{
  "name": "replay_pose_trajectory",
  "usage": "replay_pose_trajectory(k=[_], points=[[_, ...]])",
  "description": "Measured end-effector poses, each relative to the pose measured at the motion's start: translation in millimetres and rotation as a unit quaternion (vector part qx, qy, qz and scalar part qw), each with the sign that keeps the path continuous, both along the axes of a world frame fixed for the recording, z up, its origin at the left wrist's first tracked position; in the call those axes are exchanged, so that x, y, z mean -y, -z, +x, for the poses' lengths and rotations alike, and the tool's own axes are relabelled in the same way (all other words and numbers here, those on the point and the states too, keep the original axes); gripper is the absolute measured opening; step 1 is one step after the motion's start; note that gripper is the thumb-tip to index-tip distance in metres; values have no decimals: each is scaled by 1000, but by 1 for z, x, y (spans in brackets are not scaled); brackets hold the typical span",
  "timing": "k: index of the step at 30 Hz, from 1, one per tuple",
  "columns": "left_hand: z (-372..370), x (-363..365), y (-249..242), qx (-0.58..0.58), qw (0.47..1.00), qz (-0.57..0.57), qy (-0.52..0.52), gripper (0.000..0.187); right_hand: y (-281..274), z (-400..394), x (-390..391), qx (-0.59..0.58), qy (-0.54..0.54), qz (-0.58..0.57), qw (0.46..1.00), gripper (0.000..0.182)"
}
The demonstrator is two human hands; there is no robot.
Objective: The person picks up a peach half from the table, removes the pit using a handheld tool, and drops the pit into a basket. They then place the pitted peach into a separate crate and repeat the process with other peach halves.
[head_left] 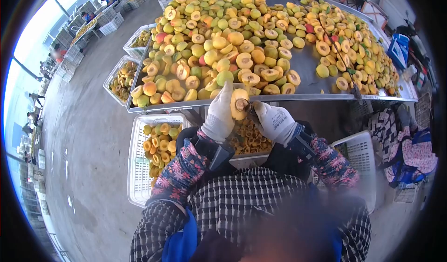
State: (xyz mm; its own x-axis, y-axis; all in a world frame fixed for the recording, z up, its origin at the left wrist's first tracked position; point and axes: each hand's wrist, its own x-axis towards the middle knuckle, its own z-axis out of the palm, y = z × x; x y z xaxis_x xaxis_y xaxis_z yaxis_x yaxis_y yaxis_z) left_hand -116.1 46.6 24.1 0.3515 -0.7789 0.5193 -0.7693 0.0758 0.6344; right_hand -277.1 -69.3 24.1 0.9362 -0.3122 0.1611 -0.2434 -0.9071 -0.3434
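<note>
On the left, the person's left hand, in a white knitted glove, closes its grip around a halved yellow fruit, brown and rough-centred, by the grey metal bench. Beside it, the right hand, its white glove's print too small to read, pinches a dark, narrow tool.
</note>
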Motion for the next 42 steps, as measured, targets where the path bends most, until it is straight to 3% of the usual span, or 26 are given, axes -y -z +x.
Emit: replay_pose_trajectory(k=[1, 2, 3, 4, 7, 10, 11, 15, 18, 19, 23, 24, 25, 26, 28, 29, 31, 33, 34, 36, 39, 42], points=[[-2, -3, -4, -3, 1000, 5, 2, 56, 4, 1, 0, 15, -9, 13, 1000, 29], [0, -1, -6, -248, 968, 25, 26, 54, 4, 0, -3, 4, 3, 35, 999, 29], [4, 4, -9, -477, 876, 40, 48, 52, -1, 0, -9, -6, 14, 55, 998, 29], [6, 6, -10, -677, 731, 51, 67, 52, -2, 1, -15, -15, 26, 75, 997, 29], [4, 8, 12, -540, 836, -46, 87, 45, 10, 1, -29, 87, 48, 158, 982, 29], [-17, 3, 17, -260, 956, -131, 15, 38, 19, 3, -29, 150, 33, 204, 967, 28], [-18, 6, 22, -211, 967, -139, -23, 34, 22, 2, -29, 145, 29, 213, 966, 27], [-12, 9, 23, -382, 923, -40, 5, 30, 24, -5, -23, 51, 23, 147, 988, 27], [6, 15, 35, -327, 943, 59, 11, 34, 28, -7, -20, 14, 29, 178, 983, 26], [9, 14, 25, -375, 918, 128, 17, 40, 30, -6, -20, 38, 34, 203, 978, 26], [-11, 20, 36, -379, 914, -122, 81, 49, 49, 1, -21, 150, 40, 316, 936, 25], [-13, 23, 41, -203, 966, -158, 28, 49, 52, 4, -23, 183, 39, 349, 918, 25], [-19, 27, 47, -250, 951, -183, -4, 47, 51, 5, -27, 196, 7, 266, 944, 24], [-23, 28, 51, -296, 932, -206, -36, 45, 54, 7, -30, 187, 9, 311, 932, 24], [-20, 22, 46, -447, 882, -145, -41, 43, 60, 9, -35, 168, 13, 400, 901, 24], [-19, 22, 41, -518, 846, -116, -41, 43, 62, 8, -35, 156, 14, 339, 928, 24], [-25, 17, 20, -373, 925, -67, -19, 42, 53, 4, -29, 116, 3, 326, 938, 25], [-14, 14, 26, -348, 937, -21, 8, 47, 50, 0, -28, 102, -14, 309, 946, 20], [-8, 13, 29, -334, 942, 1, 21, 50, 47, -2, -25, 72, -10, 354, 932, 21], [1, 17, 34, -521, 851, 22, 58, 54, 36, -4, -19, 11, -3, 443, 897, 21], [-26, 25, 35, -533, 828, -175, -21, 53, 56, 3, -22, 151, -40, 501, 851, 23], [-24, 17, 23, -509, 856, -78, -48, 49, 64, 5, -25, 103, -71, 343, 931, 26]])
